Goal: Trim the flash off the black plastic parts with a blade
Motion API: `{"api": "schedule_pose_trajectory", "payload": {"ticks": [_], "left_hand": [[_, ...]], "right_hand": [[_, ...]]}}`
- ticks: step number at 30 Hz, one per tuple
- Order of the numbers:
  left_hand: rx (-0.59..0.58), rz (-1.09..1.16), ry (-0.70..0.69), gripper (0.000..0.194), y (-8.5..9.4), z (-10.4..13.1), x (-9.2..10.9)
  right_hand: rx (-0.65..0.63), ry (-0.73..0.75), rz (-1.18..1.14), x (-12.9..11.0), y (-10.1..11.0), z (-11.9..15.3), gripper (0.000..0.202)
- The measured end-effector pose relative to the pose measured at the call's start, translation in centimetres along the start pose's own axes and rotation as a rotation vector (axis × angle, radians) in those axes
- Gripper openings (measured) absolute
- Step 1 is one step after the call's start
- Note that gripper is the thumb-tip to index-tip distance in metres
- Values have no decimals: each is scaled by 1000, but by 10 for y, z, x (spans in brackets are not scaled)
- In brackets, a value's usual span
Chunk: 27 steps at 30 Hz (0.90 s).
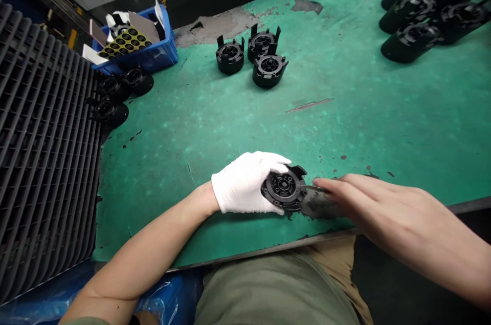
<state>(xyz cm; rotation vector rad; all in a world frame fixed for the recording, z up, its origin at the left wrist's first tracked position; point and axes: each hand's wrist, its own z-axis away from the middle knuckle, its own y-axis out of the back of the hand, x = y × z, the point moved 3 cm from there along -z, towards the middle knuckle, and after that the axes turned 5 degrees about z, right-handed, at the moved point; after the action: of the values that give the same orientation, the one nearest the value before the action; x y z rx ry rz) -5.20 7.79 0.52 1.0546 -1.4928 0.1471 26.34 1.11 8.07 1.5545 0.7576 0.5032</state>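
Note:
My left hand (249,181), in a white glove, is wrapped round a round black plastic part (283,187) near the table's front edge. The part's ribbed face, with small holes and a hub, is turned up toward me, and tabs stand out from its rim. My bare right hand (383,207) pinches a slim, dark, pointed tool (316,189), whose tip meets the right side of the part's rim. Most of that tool is hidden by the fingers, so its exact kind cannot be made out.
Several similar black parts stand on the green table (230,125): a middle group (268,70), a left group (109,110) and a taller far-right group (412,41). A blue bin (146,56) holds a yellow sticker sheet (128,42). Stacked dark grid trays (42,151) rise at left.

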Motion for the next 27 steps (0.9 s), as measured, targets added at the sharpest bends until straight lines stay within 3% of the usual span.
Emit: {"api": "schedule_pose_trajectory", "payload": {"ticks": [3, 7, 10, 13, 18, 22, 27], "left_hand": [[102, -24, 38, 87, -6, 1, 1], [59, -73, 127, 78, -13, -1, 8], [65, -55, 103, 77, -14, -1, 11], [91, -57, 78, 92, -12, -1, 12], [5, -146, 135, 107, -12, 0, 15], [-8, -177, 122, 110, -13, 0, 15], [-17, -174, 126, 112, -13, 1, 12]], "right_hand": [[78, -90, -44, -8, -2, 9, 59], [128, -125, 52, -33, -10, 16, 63], [123, -142, 115, -45, -15, 16, 61], [109, -130, 126, -48, -17, 15, 66], [107, -101, 97, -47, -16, 13, 60], [63, -93, 106, -50, -16, 14, 69], [71, -117, 107, -55, -14, 10, 61]]}}
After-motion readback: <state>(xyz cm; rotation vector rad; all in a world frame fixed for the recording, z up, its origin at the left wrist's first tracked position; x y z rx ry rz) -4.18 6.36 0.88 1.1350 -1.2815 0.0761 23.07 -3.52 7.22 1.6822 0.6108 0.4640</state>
